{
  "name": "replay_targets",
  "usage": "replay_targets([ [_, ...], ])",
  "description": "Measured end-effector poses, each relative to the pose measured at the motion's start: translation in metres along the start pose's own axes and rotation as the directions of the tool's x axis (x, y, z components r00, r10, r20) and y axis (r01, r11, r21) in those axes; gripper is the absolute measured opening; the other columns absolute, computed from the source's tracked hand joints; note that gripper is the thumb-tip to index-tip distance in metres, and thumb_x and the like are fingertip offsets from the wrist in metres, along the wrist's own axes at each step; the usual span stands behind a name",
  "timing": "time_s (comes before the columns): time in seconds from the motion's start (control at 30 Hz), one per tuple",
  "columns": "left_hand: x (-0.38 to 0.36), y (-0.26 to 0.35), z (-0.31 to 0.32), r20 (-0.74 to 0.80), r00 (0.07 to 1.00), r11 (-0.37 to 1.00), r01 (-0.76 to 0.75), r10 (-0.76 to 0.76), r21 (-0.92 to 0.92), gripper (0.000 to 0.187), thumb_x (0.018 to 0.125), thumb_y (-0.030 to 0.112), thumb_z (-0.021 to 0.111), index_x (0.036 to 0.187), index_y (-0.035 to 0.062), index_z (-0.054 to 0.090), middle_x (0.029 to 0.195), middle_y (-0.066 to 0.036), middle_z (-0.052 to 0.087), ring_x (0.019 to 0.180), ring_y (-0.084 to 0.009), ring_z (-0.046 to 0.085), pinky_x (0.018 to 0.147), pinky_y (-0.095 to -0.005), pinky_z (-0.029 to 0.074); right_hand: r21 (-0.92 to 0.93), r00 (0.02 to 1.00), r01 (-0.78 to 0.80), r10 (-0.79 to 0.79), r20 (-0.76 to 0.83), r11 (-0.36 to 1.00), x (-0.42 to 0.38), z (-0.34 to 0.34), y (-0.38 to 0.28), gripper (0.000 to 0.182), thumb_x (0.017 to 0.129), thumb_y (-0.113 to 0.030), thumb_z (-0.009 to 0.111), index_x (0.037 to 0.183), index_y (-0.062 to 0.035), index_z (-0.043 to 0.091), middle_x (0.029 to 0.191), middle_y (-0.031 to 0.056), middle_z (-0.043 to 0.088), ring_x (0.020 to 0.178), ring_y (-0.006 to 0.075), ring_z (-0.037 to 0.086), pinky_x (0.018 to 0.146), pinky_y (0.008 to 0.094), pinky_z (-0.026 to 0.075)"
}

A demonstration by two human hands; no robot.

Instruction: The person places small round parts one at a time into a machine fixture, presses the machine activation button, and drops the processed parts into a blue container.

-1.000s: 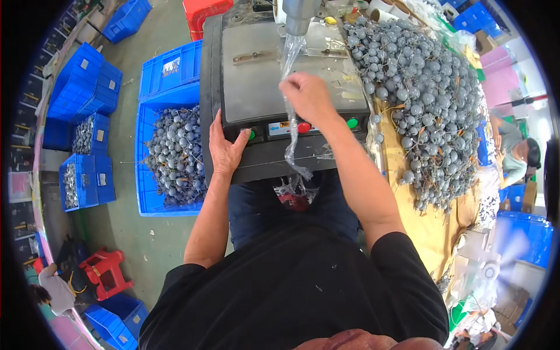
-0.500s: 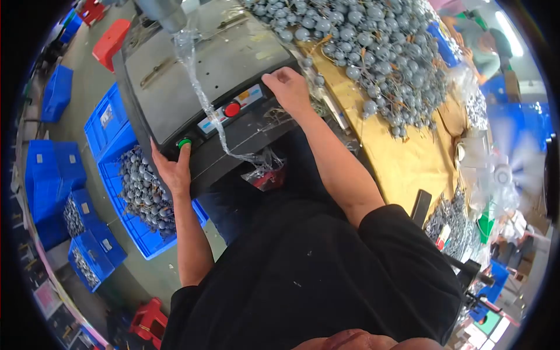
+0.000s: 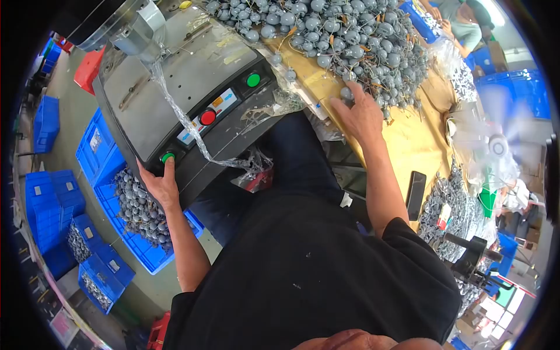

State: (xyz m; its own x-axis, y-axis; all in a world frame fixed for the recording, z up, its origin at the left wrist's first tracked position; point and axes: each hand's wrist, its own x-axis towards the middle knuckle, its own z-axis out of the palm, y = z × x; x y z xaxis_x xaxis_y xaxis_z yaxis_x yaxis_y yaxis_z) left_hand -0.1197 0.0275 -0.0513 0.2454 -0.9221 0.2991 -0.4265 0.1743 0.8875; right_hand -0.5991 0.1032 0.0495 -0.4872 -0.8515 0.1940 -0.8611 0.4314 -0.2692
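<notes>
My left hand (image 3: 161, 184) rests on the front corner of a grey machine (image 3: 175, 76), its thumb on a green button (image 3: 168, 157). A strip of clear plastic film (image 3: 192, 125) hangs from the machine's metal head (image 3: 137, 32) down over the front panel. My right hand (image 3: 360, 114) reaches to the edge of a big heap of grey-blue balls on wires (image 3: 344, 35) lying on a cardboard-covered table (image 3: 408, 146); its fingers are spread and touch the nearest balls. I see nothing gripped in it.
A red button (image 3: 207, 116) and a second green button (image 3: 252, 79) sit on the panel. A blue crate of the same balls (image 3: 140, 216) stands at the left. A black phone (image 3: 415, 194) lies on the table. Another person (image 3: 461, 14) works far right.
My right hand has left the machine's right side and moved right to the heap of balls. The view has swung left-up. My left hand stays on the green button.
</notes>
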Motion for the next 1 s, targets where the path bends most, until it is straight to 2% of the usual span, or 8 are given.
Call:
replay_targets([
  [0.1,0.000,0.000,-0.001,-0.005,1.000,1.000,0.007,-0.007,0.025,0.094,0.083,0.026,0.088,0.153,-0.0102,0.037,0.151,-0.023,0.047,0.140,-0.0310,0.046,0.120,-0.0393,0.033,0.075,1.000,0.020,-0.019,-0.021,0.997,0.008,0.009,0.008,0.052,0.087,-0.041,0.076,0.128,-0.0113,0.066,0.087,0.0147,0.073,0.081,0.0306,0.071,0.076,0.0422,0.055],
  [0.2,-0.001,0.004,0.000,-0.007,1.000,0.999,0.012,-0.011,0.036,0.093,0.083,0.025,0.088,0.153,-0.0103,0.037,0.151,-0.024,0.047,0.140,-0.0307,0.046,0.120,-0.0391,0.033,0.492,1.000,-0.023,0.017,0.016,0.870,0.020,0.003,0.022,0.046,0.092,-0.036,0.075,0.126,-0.0068,0.066,0.085,0.0082,0.072,0.070,0.0173,0.067,0.061,0.0328,0.053],
  [0.3,0.000,0.003,0.000,0.002,1.000,0.999,0.024,-0.024,0.024,0.092,0.083,0.023,0.088,0.153,-0.0102,0.037,0.151,-0.024,0.048,0.140,-0.0304,0.046,0.120,-0.0391,0.033,0.942,0.974,-0.189,0.174,0.144,0.279,0.042,-0.040,0.029,0.037,0.093,-0.024,0.075,0.122,-0.0033,0.065,0.085,0.0091,0.070,0.060,0.0101,0.059,0.050,0.0270,0.046],
  [0.5,0.001,0.004,0.002,0.011,1.000,0.999,0.021,-0.021,-0.040,0.091,0.083,0.019,0.087,0.153,-0.0102,0.037,0.150,-0.023,0.048,0.138,-0.0297,0.047,0.119,-0.0382,0.034,0.961,0.924,-0.147,0.314,0.218,-0.234,0.093,-0.056,0.063,0.035,0.096,-0.028,0.071,0.118,-0.0017,0.064,0.090,0.0116,0.067,0.058,0.0101,0.056,0.047,0.0237,0.041],
  [0.6,0.000,0.008,0.002,-0.014,1.000,0.997,-0.002,0.003,0.075,0.089,0.084,0.017,0.087,0.152,-0.0101,0.037,0.149,-0.022,0.049,0.137,-0.0292,0.048,0.119,-0.0381,0.034,0.956,0.922,-0.294,0.271,0.277,0.022,0.099,-0.056,0.064,0.035,0.095,-0.032,0.070,0.112,-0.0021,0.066,0.090,0.0109,0.068,0.058,0.0101,0.055,0.049,0.0240,0.041],
  [0.73,-0.002,0.016,0.004,0.016,1.000,0.998,-0.023,0.024,-0.062,0.086,0.086,0.015,0.085,0.152,-0.0104,0.037,0.148,-0.022,0.049,0.135,-0.0286,0.050,0.117,-0.0379,0.036,0.661,0.944,-0.320,0.167,0.285,0.679,0.083,-0.073,0.058,0.042,0.089,-0.040,0.073,0.106,-0.0010,0.073,0.072,0.0036,0.068,0.056,0.0089,0.058,0.047,0.0269,0.042],
  [0.87,-0.004,0.010,0.002,-0.003,1.000,1.000,0.003,-0.003,0.029,0.087,0.086,0.017,0.085,0.153,-0.0107,0.036,0.149,-0.022,0.049,0.136,-0.0289,0.048,0.117,-0.0384,0.035,0.396,0.944,-0.294,0.198,0.265,0.870,0.068,-0.077,0.086,0.046,0.085,-0.043,0.073,0.106,-0.0017,0.077,0.077,0.0084,0.073,0.061,0.0129,0.065,0.056,0.0303,0.051],
  [1.0,-0.002,0.006,-0.001,0.010,1.000,0.997,-0.011,0.010,0.082,0.086,0.086,0.017,0.084,0.153,-0.0104,0.037,0.150,-0.023,0.048,0.138,-0.0291,0.047,0.118,-0.0384,0.035,0.077,0.982,-0.176,0.181,-0.062,0.981,0.086,-0.092,0.106,0.054,0.086,-0.049,0.069,0.109,-0.0012,0.077,0.093,0.0199,0.077,0.087,0.0321,0.075,0.081,0.0422,0.057],
])
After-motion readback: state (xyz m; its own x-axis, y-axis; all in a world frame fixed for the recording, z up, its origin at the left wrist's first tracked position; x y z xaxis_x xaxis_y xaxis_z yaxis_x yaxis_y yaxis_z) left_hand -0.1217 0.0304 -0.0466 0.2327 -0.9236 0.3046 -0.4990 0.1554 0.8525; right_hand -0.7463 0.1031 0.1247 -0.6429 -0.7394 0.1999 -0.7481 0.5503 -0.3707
